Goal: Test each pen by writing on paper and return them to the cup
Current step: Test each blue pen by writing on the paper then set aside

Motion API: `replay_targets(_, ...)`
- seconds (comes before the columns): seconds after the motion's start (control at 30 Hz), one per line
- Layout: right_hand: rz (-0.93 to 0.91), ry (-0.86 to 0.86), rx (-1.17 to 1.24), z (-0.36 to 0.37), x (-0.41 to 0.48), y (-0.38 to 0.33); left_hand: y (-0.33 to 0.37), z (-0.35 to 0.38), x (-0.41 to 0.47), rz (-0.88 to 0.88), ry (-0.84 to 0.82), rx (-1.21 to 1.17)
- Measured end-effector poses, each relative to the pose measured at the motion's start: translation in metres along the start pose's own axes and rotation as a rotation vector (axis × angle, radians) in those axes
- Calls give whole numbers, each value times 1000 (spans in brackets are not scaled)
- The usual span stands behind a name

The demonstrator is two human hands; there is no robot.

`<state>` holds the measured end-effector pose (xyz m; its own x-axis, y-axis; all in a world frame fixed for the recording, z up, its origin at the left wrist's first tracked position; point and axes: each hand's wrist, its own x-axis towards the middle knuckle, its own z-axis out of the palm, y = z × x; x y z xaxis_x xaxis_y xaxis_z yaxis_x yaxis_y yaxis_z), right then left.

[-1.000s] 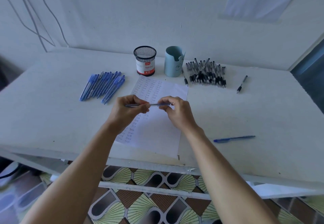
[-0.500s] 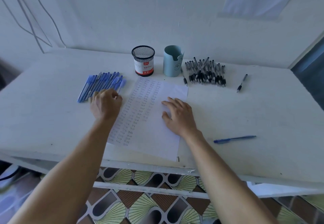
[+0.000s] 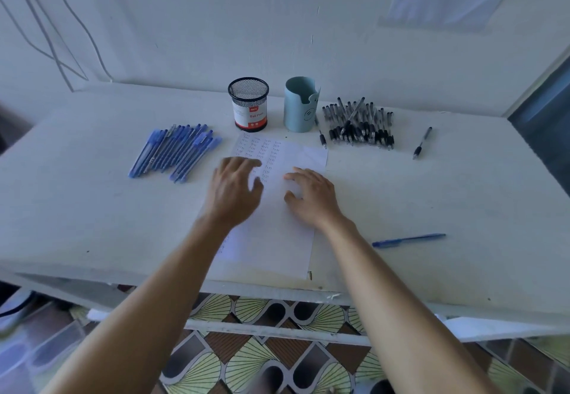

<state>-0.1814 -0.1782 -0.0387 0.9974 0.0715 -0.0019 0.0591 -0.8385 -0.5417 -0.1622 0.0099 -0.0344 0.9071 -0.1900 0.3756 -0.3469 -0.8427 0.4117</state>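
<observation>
A white sheet of paper (image 3: 274, 239) with columns of small written words lies in the middle of the white table (image 3: 92, 214). My left hand (image 3: 234, 188) hovers over its left part, slightly blurred, fingers spread and empty. My right hand (image 3: 311, 194) rests flat on the paper's right part, holding nothing. A row of several blue pens (image 3: 175, 151) lies to the left. Behind the paper stand a black mesh cup (image 3: 248, 103) with a red and white label and a light blue cup (image 3: 300, 105). A pile of several black pens (image 3: 359, 125) lies to the right of the cups.
A single black pen (image 3: 422, 143) lies apart at the far right, and one blue pen (image 3: 408, 240) lies near my right forearm. Another black pen (image 3: 321, 135) sits beside the blue cup. The wall runs close behind the cups. The table's front edge is below the paper.
A second ago both hands held a pen over the paper. My left hand then carried it to the blue row, and has now come back empty over the paper. The right hand stayed on the paper.
</observation>
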Motion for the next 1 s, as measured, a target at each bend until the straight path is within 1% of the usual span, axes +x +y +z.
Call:
replay_targets(0.07,-19,12,120,-7,-3,1,12,10,-6,-37,-182,12)
replay_targets(0.1,-27,28,165,-12,-6,2,15,14,-9,-66,-240,28)
replay_targets(0.13,-31,50,183,-17,-10,6,17,17,-11,-83,-263,55)
replay_targets(0.23,-19,118,129,-37,-27,25,18,18,-14,-64,-271,119)
replay_targets(0.37,95,94,91,-69,-57,58,19,16,-15,-47,-267,132)
replay_targets(0.43,156,49,40,-85,-75,71,21,16,-15,-58,-266,136)
replay_targets(0.53,251,-94,-67,-107,-101,88,23,16,-15,-69,-266,132)
replay_targets(0.63,253,-168,-97,-115,-119,98,24,15,-16,-83,-268,111)
replay_targets(0.7,240,-133,-76,-111,-123,100,25,14,-16,-95,-271,95)
replay_targets(0.83,179,40,-149,-96,-113,96,25,9,-17,-105,-276,45)
replay_targets(0.9,147,89,-105,-85,-100,83,26,7,-17,-111,-234,-29)
replay_targets(0.93,123,114,-61,-78,-93,72,26,6,-18,-137,-202,-89)
replay_targets(1.0,65,155,15,-63,-76,46,26,2,-18,-265,-136,-223)
